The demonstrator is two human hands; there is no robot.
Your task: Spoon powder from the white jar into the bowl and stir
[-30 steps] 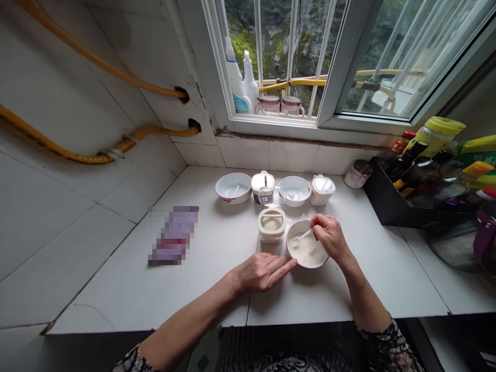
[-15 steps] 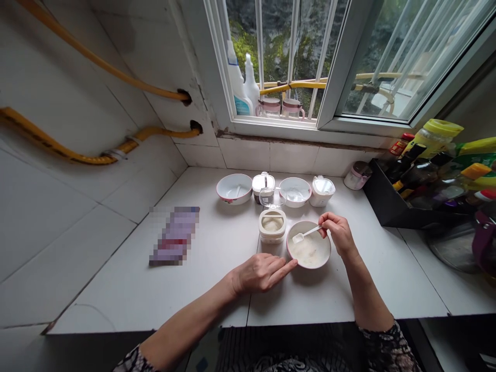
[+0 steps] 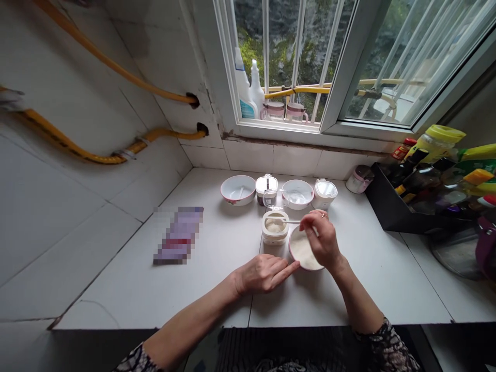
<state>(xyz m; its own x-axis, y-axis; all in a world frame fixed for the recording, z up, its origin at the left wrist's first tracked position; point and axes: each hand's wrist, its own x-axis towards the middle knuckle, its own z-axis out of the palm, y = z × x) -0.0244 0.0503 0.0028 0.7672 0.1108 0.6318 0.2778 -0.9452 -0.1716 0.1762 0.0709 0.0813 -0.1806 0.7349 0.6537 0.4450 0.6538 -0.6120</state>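
My right hand (image 3: pixel 322 240) pinches the handle of a small white spoon (image 3: pixel 293 222). The spoon's far end reaches into the open mouth of a cream seasoning jar (image 3: pixel 275 238), which holds a pale granular powder and has its clear lid tipped back. Below that hand stands a pink-rimmed white bowl (image 3: pixel 300 252) with pale powder in it, its right part hidden by the hand. My left hand (image 3: pixel 258 274) rests on the counter, index finger stretched out so its tip touches the bowl's lower left rim; its other fingers are curled loosely, holding nothing.
Behind the jar stand a bowl with a spoon (image 3: pixel 237 190), a dark-filled jar (image 3: pixel 266 187), a second bowl (image 3: pixel 297 194) and a closed jar (image 3: pixel 325 192). A black bin (image 3: pixel 387 206) of bottles is on the right. A blurred purple packet (image 3: pixel 179 236) lies left.
My right hand has moved left with the spoon, from over the bowl to the mouth of the cream jar. My left hand keeps its fingertip at the bowl's rim. The view shifted slightly.
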